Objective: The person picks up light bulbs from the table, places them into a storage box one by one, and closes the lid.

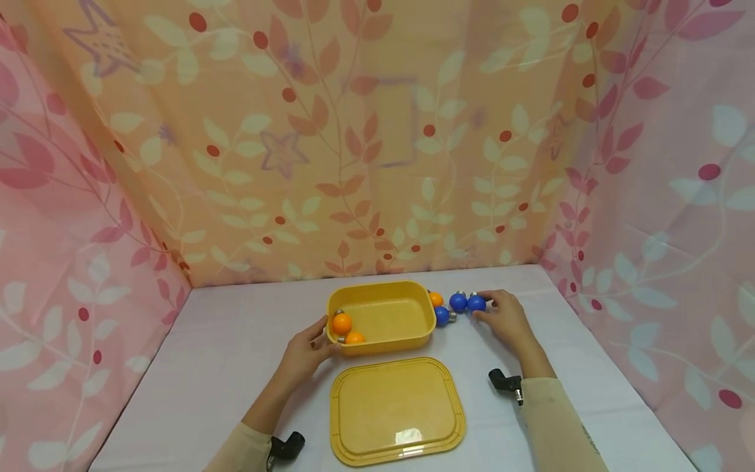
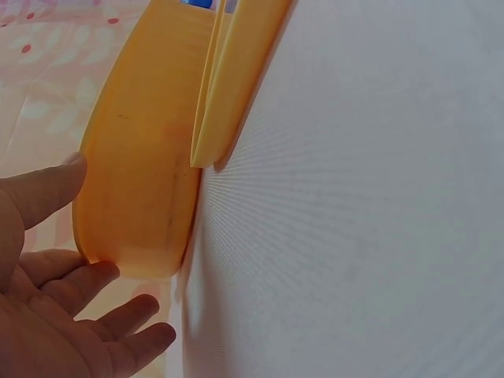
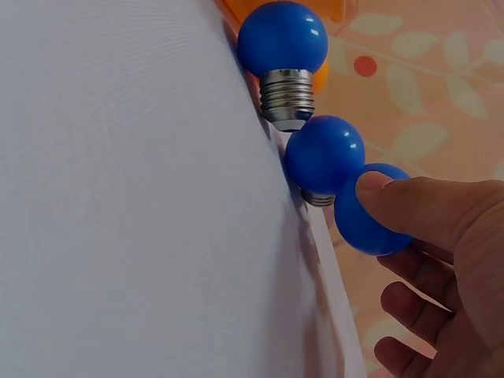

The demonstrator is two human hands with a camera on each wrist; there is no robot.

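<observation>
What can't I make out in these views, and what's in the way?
- Right wrist: the base of the held blue bulb, hidden by the bulb itself or the right hand.
- Head: part of the orange bulb outside the container, behind its wall.
- Left wrist: the container's inside, behind its wall; the lid's far end, cut off by the top edge.

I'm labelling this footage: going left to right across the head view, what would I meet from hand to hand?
Left hand, yellow rectangular plastic container, round blue metal-based bulb nearest it, second round blue bulb, third round blue bulb, right hand.
</observation>
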